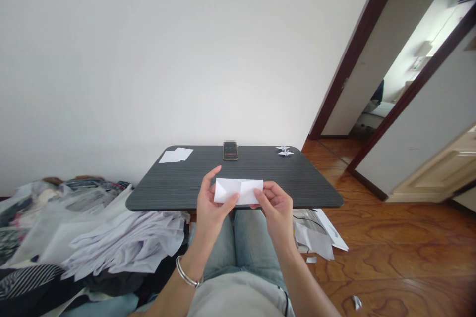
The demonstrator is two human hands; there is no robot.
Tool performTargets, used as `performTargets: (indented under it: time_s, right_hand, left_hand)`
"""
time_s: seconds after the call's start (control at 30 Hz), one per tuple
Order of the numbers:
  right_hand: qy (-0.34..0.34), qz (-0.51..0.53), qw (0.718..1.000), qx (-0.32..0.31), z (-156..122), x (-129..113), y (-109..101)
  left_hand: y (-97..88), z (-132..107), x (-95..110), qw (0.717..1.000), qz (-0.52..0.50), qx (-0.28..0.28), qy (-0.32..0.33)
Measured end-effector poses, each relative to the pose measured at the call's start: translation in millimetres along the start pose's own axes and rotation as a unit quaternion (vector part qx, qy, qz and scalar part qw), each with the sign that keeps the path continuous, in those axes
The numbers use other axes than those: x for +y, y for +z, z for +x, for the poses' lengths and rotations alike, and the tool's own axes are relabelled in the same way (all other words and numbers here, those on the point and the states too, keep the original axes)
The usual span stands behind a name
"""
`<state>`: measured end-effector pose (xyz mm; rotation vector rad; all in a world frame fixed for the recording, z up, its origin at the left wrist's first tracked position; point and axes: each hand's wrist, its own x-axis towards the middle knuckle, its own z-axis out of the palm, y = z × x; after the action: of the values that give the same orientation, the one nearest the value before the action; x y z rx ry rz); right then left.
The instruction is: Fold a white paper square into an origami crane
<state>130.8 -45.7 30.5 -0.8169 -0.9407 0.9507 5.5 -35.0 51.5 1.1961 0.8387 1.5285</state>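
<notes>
A dark grey tabletop point(260, 168) holds a smartphone point(230, 150) at the far edge, loose white paper sheets point(176, 155) to the left, and two small origami cranes point(284, 151) to the right.

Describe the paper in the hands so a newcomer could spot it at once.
Find the dark table, then look at its near edge. The folded paper sits between the left hand and right hand. It is the only white paper in the hands, unlike the loose sheets lying at the table's far corner.
</notes>
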Motion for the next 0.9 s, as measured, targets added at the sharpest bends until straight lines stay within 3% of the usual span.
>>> performTargets:
  time_s: [0.5, 0.9]
  right_hand:
    - [0.022, -0.005, 1.000, 0.011, 2.5, 2.0, -0.7]
    - [0.032, -0.023, 0.999, 0.018, 2.3, 0.8, -1.6]
  left_hand:
    - [-0.5, -0.7, -2.6, 0.999, 0.050, 0.009, -0.016]
    - [-2.8, -2.1, -5.8, 0.999, 0.034, -0.009, 0.000]
